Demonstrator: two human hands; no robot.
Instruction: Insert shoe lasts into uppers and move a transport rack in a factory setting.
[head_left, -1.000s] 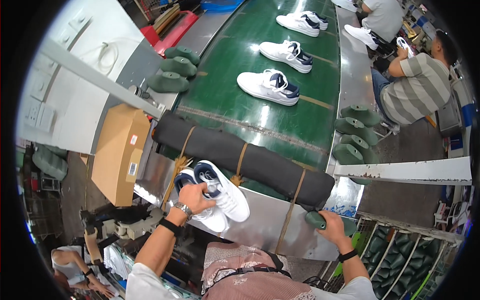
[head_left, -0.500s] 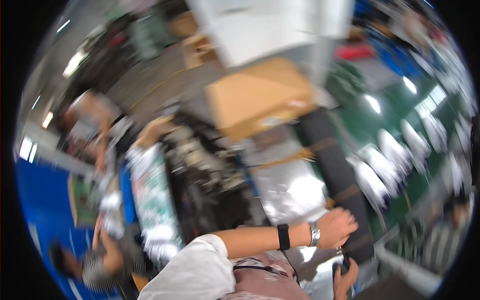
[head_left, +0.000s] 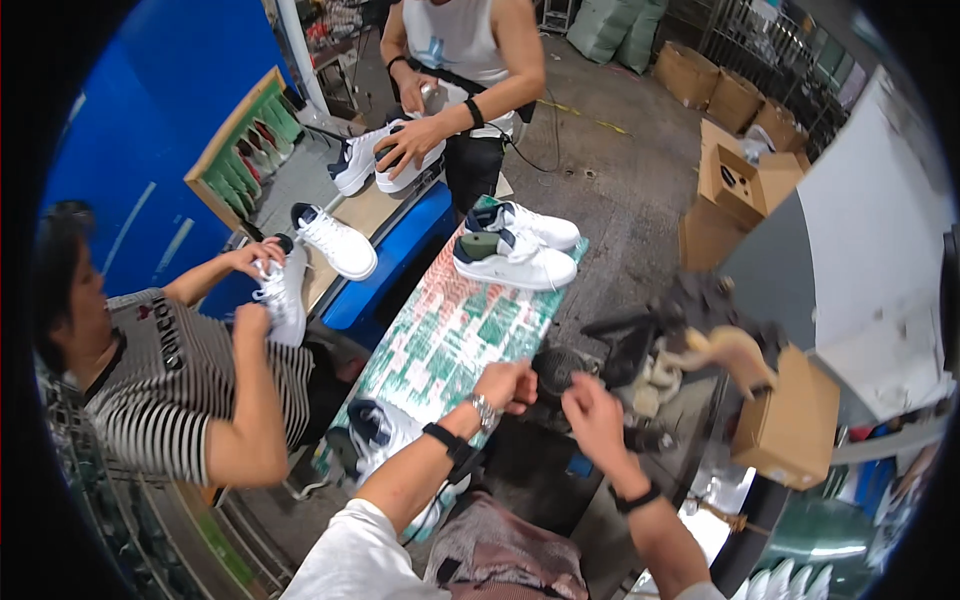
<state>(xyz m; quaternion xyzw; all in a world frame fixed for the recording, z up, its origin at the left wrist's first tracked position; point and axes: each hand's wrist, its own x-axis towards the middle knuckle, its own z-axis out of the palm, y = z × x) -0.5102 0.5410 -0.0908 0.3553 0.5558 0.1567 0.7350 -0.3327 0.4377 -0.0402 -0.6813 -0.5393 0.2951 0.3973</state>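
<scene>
My left hand (head_left: 508,387), with a metal watch and a black band on its wrist, hovers by the right edge of a green-and-white patterned table (head_left: 440,310); its fingers are curled closed. My right hand (head_left: 594,412) is a short way to the right, over dark machinery, fingers bent together and slightly blurred. Whether either hand holds something small I cannot make out. White sneakers with dark linings (head_left: 515,262) stand side by side at the table's far end. More white sneakers (head_left: 385,432) lie at its near end, beside my left forearm, which partly hides them.
A co-worker at left (head_left: 190,380) handles a white shoe at a blue-edged bench (head_left: 345,300). Another person (head_left: 465,60) holds a shoe beyond it. A dark machine with pale parts (head_left: 690,350) and a cardboard box (head_left: 790,420) are at right. Open cartons (head_left: 735,185) stand farther back.
My view has swung left, from the cardboard box and shiny metal surface to the patterned table and co-workers. My hands have moved there too; the dark object formerly at my right hand no longer shows.
</scene>
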